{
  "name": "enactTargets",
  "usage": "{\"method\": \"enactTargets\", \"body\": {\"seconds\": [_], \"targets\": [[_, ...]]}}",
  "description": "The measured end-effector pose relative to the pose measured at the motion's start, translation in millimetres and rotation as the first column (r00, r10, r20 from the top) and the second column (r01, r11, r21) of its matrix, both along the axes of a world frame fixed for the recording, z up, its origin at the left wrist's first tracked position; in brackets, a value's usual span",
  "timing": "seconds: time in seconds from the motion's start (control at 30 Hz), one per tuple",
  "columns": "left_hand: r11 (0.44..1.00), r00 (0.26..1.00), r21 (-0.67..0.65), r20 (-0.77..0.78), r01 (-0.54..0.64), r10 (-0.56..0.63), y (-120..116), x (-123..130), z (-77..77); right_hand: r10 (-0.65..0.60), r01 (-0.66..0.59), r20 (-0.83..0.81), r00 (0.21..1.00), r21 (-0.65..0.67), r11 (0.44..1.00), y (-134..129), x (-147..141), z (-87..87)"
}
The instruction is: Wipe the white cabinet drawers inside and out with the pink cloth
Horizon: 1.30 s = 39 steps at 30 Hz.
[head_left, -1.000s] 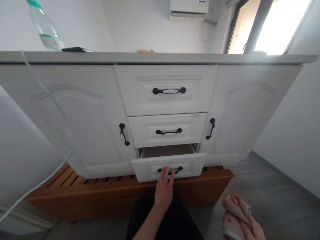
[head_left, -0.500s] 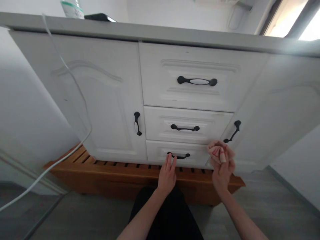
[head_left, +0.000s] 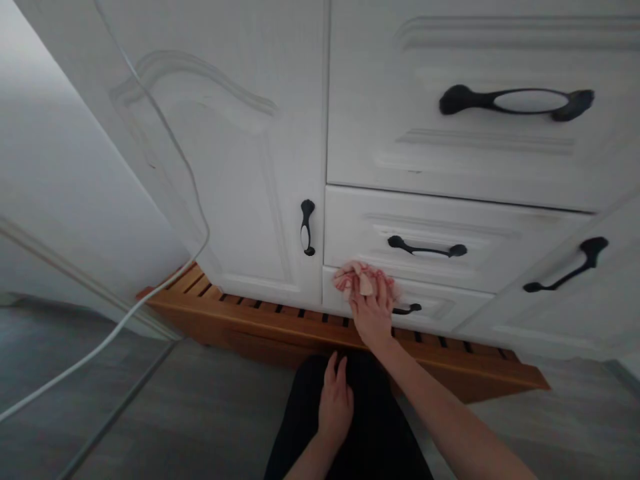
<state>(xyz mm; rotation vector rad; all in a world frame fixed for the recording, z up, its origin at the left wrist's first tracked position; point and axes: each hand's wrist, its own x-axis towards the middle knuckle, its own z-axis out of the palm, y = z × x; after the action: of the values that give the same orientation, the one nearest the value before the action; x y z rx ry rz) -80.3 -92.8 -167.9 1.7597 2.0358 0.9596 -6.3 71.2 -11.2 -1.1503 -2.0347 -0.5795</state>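
Note:
My right hand holds a crumpled pink and white cloth against the upper left of the bottom drawer, partly covering that drawer's black handle. Below it, my left hand rests over my dark-clad lap, its fingers apart and holding nothing. Right above the cloth is the middle drawer, closed, with a black handle.
A slatted wooden bench runs along the cabinet's foot. The left cabinet door has a white cable hanging across it down to the left. A large top drawer and a right door are closed.
My right hand and the cloth have moved left, from the drawers' right edge onto the bottom drawer. My left hand has left the bottom handle and dropped to my lap. The view has come closer.

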Motion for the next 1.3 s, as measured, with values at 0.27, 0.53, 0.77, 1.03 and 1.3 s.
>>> {"method": "enactTargets", "body": {"seconds": [0.27,0.53,0.77,1.03,1.3], "targets": [[0.998,0.997,-0.052,0.061,-0.042,0.046,3.2,-8.1,2.0,0.365,-0.308,0.243,0.899,-0.241,0.92,17.7,-60.0,-6.7],[0.999,0.998,0.007,0.055,-0.038,0.038,3.9,-15.3,-5.1,0.523,-0.43,0.394,0.756,-0.304,0.85,27.4,-13.3,-7.7],[0.999,0.999,0.001,0.035,-0.037,0.037,4.6,-13.9,-5.3,0.493,-0.377,0.383,0.781,-0.341,0.861,20.4,60.9,24.2],[0.998,0.997,-0.068,0.071,0.009,-0.004,3.0,-12.1,-2.7,0.124,0.023,0.472,0.873,-0.294,0.956,-2.4,227.9,5.0],[0.991,0.994,-0.131,0.107,0.025,-0.011,5.8,-4.6,-5.7,0.039,0.084,0.324,0.945,-0.356,0.931,-55.5,227.9,-71.2]]}}
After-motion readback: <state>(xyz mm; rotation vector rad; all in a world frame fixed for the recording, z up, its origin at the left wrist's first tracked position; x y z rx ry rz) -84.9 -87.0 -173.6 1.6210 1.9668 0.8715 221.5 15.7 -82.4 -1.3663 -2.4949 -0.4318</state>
